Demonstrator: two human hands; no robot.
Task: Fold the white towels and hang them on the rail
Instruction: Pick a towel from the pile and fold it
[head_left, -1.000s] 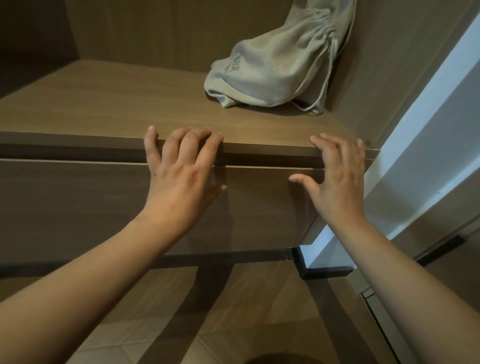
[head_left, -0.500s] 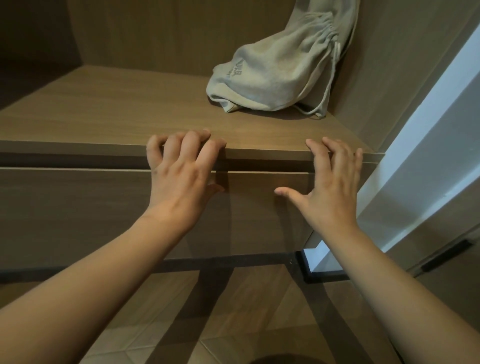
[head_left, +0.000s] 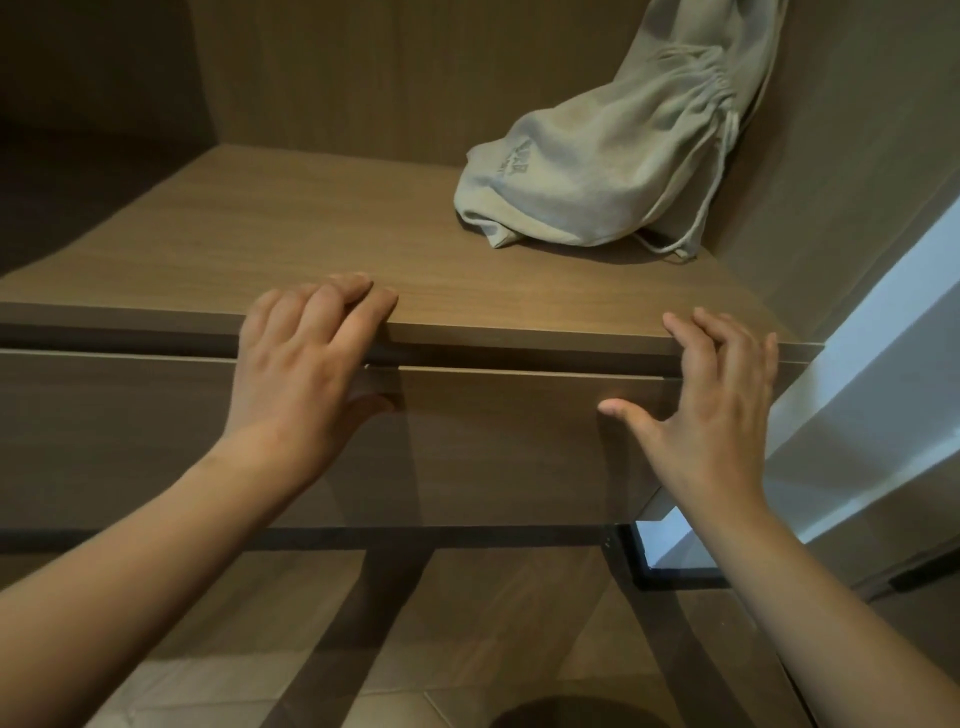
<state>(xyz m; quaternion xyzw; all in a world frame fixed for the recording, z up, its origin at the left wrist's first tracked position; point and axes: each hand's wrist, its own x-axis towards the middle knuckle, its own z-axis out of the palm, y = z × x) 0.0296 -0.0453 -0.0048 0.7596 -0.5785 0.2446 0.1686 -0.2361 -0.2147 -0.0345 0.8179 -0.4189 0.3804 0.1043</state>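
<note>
Both the left hand (head_left: 306, 374) and right hand (head_left: 711, 415) touch the drawer front (head_left: 519, 447).

The shelf top (head_left: 322, 228) across the middle of the frame is light wood-grain board, matt and smooth. Below it the drawer front (head_left: 519, 447) is a darker wood-look panel, smooth with a faint sheen. At upper right the drawstring bag (head_left: 597, 171) is soft, matt grey-beige cloth. The floor (head_left: 519, 613) at the bottom looks glossy.
</note>
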